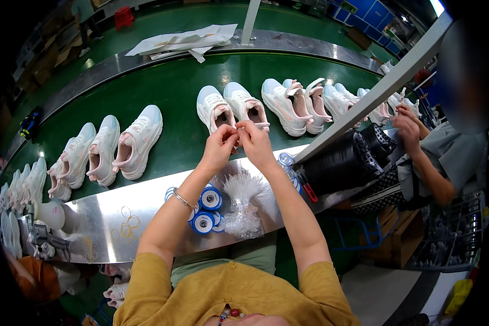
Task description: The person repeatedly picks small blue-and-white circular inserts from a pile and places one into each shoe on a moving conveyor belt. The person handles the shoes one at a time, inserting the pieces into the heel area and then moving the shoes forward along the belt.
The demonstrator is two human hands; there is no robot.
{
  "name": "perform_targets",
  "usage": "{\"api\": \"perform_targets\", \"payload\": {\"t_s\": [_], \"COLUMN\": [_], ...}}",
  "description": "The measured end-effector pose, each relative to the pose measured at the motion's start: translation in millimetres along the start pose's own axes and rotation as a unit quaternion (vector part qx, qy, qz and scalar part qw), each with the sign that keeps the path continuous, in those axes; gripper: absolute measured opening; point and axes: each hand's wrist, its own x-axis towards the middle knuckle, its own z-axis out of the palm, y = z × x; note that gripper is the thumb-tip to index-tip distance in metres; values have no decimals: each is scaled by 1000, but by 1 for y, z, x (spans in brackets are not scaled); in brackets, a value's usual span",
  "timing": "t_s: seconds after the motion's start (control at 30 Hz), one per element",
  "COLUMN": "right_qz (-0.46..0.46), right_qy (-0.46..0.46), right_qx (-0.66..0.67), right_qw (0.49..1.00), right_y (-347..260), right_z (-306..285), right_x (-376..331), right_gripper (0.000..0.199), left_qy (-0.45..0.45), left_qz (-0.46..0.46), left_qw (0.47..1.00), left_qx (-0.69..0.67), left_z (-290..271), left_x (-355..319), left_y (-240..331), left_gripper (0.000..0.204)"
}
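Observation:
My left hand (220, 145) and my right hand (255, 142) meet at the fingertips, both pinched closed. Whatever sits between the fingers is too small to make out. Just beyond them stand two white sneakers, the left one (213, 104) and the right one (243, 103), with pale blue toes and pink linings. Their heels lie close to my fingers; whether I touch them I cannot tell. Between my forearms, on the metal ledge, lies a bundle of clear plastic fasteners (242, 190) in a bag. Blue-and-white rolls (203, 221) are piled beside it.
More white sneakers (141, 138) line the green belt (174, 130) on both sides. Rubber bands (126, 225) lie on the metal ledge (100, 209). A slanting pale post (364, 92) and black rolls (337, 163) stand at right, near a co-worker's hands (410, 125). White paper sheets (185, 41) lie beyond.

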Motion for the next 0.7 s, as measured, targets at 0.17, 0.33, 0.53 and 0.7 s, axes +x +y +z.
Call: {"api": "perform_targets", "payload": {"t_s": [0.17,0.33,0.53,0.7], "right_qz": [145,117,132,146], "right_qy": [-3,-3,-16,-6], "right_qx": [155,149,192,257], "right_qw": [977,982,972,955], "right_y": [10,15,10,18], "right_z": [-13,-7,-3,-3], "right_x": [1,-1,5,6], "right_gripper": [15,13,10,6], "left_qy": [39,56,74,114], "left_qz": [-9,-12,-9,-26], "left_qw": [999,998,996,991], "left_qx": [19,24,43,65], "left_z": [-2,-2,-1,-5], "left_x": [-1,-1,-1,-2], "left_y": [-5,0,-1,13], "left_gripper": [5,5,6,9]}}
